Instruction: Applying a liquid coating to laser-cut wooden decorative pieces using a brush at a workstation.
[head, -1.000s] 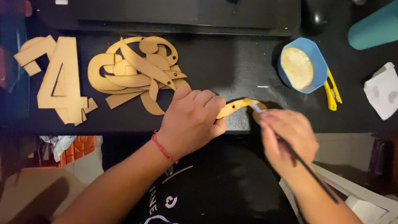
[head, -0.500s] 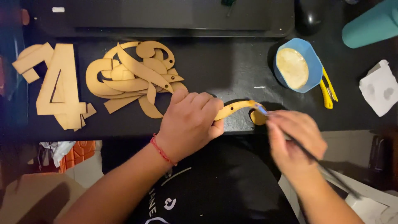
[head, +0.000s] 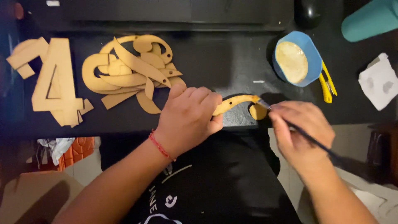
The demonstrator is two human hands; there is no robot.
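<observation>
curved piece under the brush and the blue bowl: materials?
Curved piece: likely thin cardboard or fibreboard, matte tan like the flat cutouts, glossy yellow where brushed. Bowl: looks like plastic, smooth, uniformly blue, thin-walled.

The left hand [head: 188, 118] hides the curved cardboard piece's [head: 236, 103] near end.

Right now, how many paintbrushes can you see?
1. The paintbrush is in the right hand, its tip touching the curved wooden piece that the left hand holds down. Others may be hidden.
</observation>
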